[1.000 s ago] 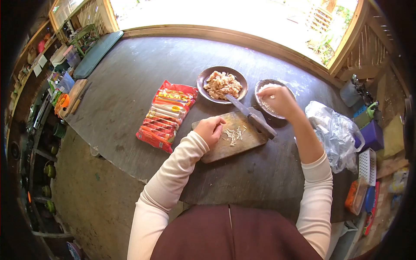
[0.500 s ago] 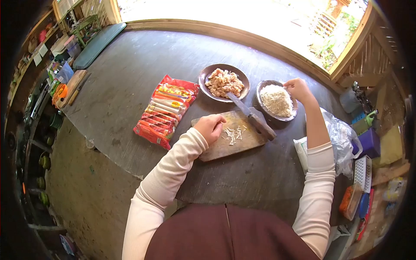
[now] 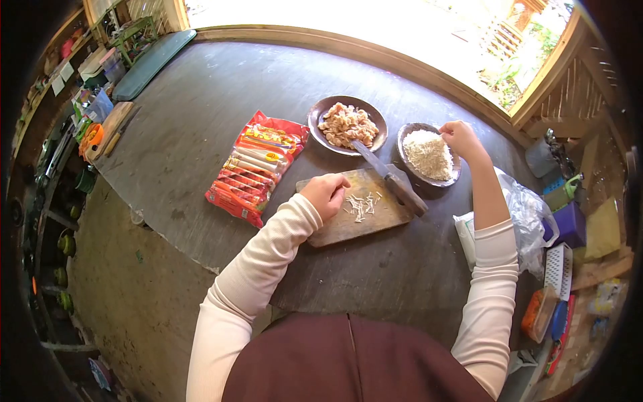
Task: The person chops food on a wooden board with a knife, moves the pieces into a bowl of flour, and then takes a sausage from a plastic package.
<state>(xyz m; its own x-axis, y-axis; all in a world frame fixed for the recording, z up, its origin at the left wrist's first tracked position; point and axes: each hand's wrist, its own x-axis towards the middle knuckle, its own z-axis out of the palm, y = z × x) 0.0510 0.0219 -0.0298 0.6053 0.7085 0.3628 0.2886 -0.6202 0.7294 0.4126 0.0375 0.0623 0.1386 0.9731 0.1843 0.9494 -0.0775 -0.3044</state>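
My left hand is at the left part of a wooden cutting board, its fingers curled closed; whatever they may hold is hidden. Beside it on the board lie short, thin white slivers. A large knife rests across the board's right side, its blade tip at a bowl of pale, pinkish chopped pieces. My right hand is at the upper right rim of a second bowl, heaped with a white crumbly food. Its fingers are pinched together, and I cannot make out what is between them.
On the dark table, a red packet of stick-shaped pieces lies left of the board. A clear plastic bag is by my right forearm. A white grater and containers line the right. Another wooden board lies at the left edge.
Both hands hold nearly the same places and poses. The view has shifted very slightly.
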